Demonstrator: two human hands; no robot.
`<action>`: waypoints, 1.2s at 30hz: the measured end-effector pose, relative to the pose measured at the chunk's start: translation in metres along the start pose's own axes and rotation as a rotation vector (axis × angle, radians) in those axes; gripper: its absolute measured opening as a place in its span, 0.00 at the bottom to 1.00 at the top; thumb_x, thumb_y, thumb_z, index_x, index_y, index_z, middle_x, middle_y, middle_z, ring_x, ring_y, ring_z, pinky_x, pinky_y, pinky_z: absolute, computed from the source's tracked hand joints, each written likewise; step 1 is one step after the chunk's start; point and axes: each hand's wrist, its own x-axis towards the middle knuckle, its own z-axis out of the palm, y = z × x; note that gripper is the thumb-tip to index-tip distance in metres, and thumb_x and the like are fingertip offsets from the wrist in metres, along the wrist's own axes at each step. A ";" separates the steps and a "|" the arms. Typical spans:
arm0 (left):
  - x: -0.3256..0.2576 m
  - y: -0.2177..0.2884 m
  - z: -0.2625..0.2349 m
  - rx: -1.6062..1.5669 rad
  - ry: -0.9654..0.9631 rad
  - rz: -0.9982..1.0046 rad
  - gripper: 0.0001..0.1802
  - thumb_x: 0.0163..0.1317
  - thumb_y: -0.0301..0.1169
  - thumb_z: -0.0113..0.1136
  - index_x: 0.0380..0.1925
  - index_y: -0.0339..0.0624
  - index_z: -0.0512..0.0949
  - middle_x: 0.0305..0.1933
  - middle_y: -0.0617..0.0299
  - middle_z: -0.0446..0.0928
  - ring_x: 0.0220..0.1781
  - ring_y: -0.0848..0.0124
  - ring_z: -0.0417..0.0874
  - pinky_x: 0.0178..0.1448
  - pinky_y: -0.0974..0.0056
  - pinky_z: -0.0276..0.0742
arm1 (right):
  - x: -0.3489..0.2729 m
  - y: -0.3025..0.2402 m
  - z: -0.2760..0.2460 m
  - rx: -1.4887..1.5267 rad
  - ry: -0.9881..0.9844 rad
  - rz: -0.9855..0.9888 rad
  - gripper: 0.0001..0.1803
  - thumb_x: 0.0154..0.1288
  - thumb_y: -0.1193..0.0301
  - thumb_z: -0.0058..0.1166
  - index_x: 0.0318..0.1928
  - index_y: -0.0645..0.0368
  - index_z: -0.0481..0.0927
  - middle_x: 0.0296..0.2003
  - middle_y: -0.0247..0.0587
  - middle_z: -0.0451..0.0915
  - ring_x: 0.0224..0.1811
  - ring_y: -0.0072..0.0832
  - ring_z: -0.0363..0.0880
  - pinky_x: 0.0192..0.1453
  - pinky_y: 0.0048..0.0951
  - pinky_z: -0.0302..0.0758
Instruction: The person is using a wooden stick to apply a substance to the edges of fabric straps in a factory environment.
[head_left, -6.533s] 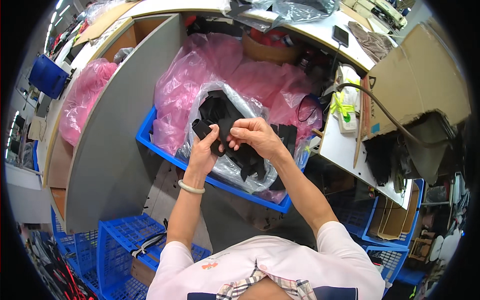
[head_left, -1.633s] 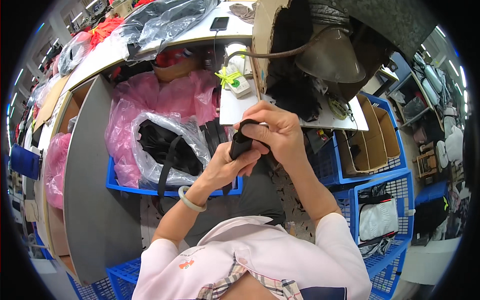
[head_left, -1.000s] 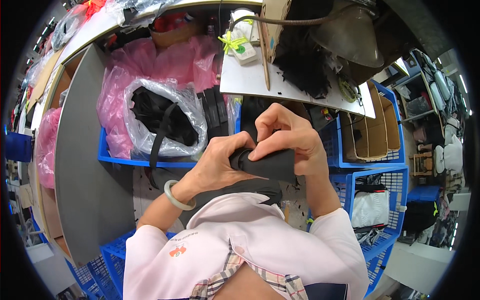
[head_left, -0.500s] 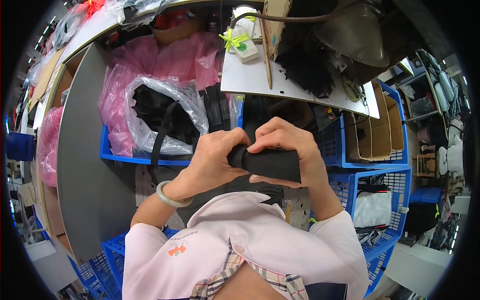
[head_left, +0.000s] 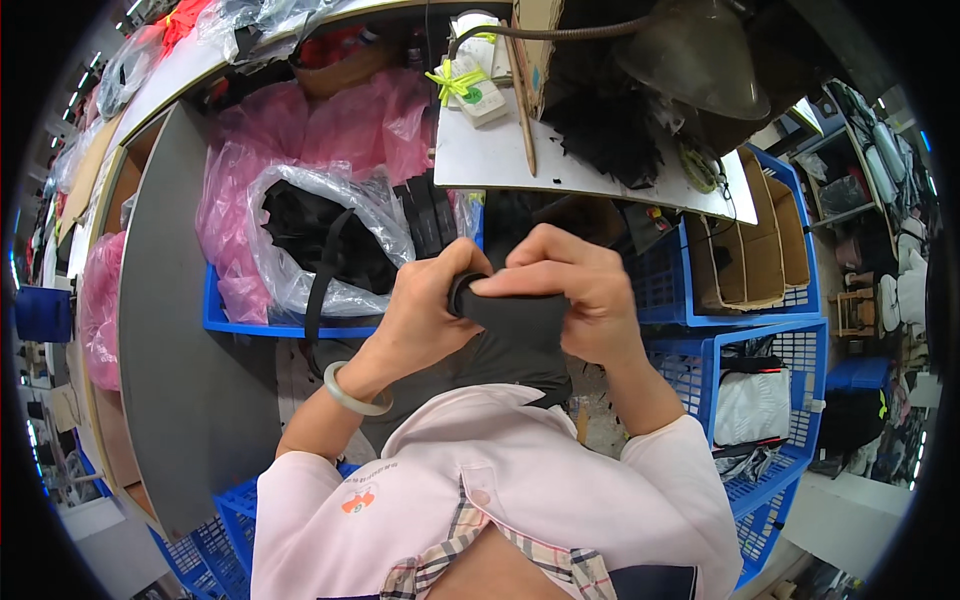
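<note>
In front of my chest, both hands are closed on a black fabric piece (head_left: 520, 322). My left hand (head_left: 425, 305) pinches its left end, which curls over into a rounded fold. On the other side, my right hand (head_left: 590, 295) grips it with the index finger stretched along the upper edge and the fingertips near the left hand. Motion slightly smears the piece's surface, and its right end is partly hidden by my right hand. Beyond my left hand, black fabric pieces (head_left: 310, 235) lie in a clear plastic bag (head_left: 275, 275).
The bag and pink plastic sheeting (head_left: 350, 120) sit in a blue crate (head_left: 260, 322). A white tabletop (head_left: 480, 160) ahead carries a pencil (head_left: 524, 120), tagged white blocks (head_left: 478, 100) and a lamp (head_left: 700, 60). Blue crates (head_left: 710, 345) stand at right, a grey panel (head_left: 195, 330) at left.
The fabric piece has turned so that its ribbed right end no longer shows. My right fingers have straightened along its upper edge, and the right hand has shifted slightly left.
</note>
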 end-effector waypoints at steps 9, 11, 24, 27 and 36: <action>-0.008 0.018 -0.009 -1.031 -0.569 -0.602 0.15 0.66 0.36 0.52 0.36 0.30 0.76 0.20 0.60 0.74 0.17 0.78 0.70 0.22 0.73 0.65 | 0.011 0.012 0.003 0.593 0.128 0.365 0.05 0.58 0.74 0.58 0.28 0.63 0.80 0.23 0.28 0.72 0.24 0.14 0.67 0.25 0.16 0.61; -0.006 0.016 -0.001 -0.778 -0.502 -0.557 0.16 0.68 0.35 0.49 0.37 0.28 0.76 0.22 0.57 0.77 0.20 0.74 0.77 0.24 0.72 0.71 | 0.012 0.017 0.012 0.737 0.213 0.606 0.10 0.62 0.70 0.57 0.26 0.62 0.78 0.20 0.22 0.69 0.21 0.09 0.62 0.22 0.15 0.56; 0.000 -0.031 -0.007 -1.323 -0.205 -0.794 0.21 0.67 0.34 0.47 0.44 0.19 0.70 0.36 0.37 0.79 0.33 0.49 0.84 0.37 0.54 0.84 | 0.041 0.079 0.026 0.468 -0.087 0.623 0.12 0.58 0.66 0.62 0.25 0.62 0.80 0.19 0.27 0.74 0.19 0.11 0.65 0.20 0.16 0.59; -0.004 -0.034 -0.007 -1.327 -0.163 -0.817 0.20 0.67 0.32 0.48 0.48 0.20 0.69 0.39 0.37 0.78 0.36 0.49 0.84 0.40 0.54 0.84 | 0.036 0.082 0.037 0.358 -0.087 0.656 0.09 0.56 0.71 0.62 0.29 0.65 0.81 0.23 0.30 0.78 0.21 0.12 0.70 0.24 0.15 0.65; -0.061 -0.070 0.011 -1.032 0.156 -0.785 0.10 0.64 0.31 0.55 0.36 0.33 0.73 0.30 0.50 0.80 0.28 0.63 0.85 0.31 0.62 0.84 | 0.031 0.138 0.077 0.498 0.031 0.699 0.07 0.56 0.72 0.62 0.27 0.63 0.80 0.22 0.29 0.77 0.20 0.12 0.70 0.23 0.15 0.63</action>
